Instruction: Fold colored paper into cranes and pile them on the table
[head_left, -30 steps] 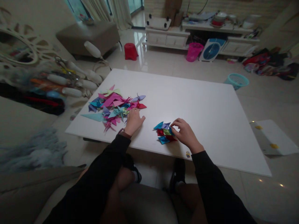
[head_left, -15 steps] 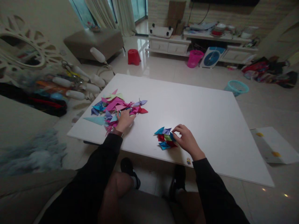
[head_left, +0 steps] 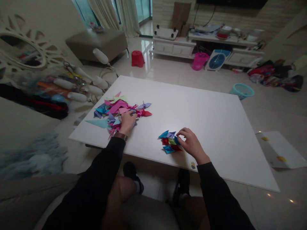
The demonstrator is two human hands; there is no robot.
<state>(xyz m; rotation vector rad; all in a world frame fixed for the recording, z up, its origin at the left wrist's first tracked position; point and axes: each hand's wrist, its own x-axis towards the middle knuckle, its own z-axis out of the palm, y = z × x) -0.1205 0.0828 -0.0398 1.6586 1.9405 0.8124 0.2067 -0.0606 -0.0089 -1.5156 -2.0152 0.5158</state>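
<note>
Several folded paper cranes in pink, purple, blue and green lie in a heap on the left of the white table. My left hand is in the heap's near right side with fingers bent; its fingertips are partly hidden among the paper. A small cluster of folded pieces in blue, purple, red and green sits near the front edge. At the cluster's right side, my right hand has thumb and forefinger around a dark blue paper crane.
A small cartoon sticker is on the table's front edge. White lamp arms stand beyond the left edge. On the floor are a red stool, a pink bin and a turquoise basket.
My left hand has shifted slightly left within the heap. The right hand and the small cluster stay in place.
</note>
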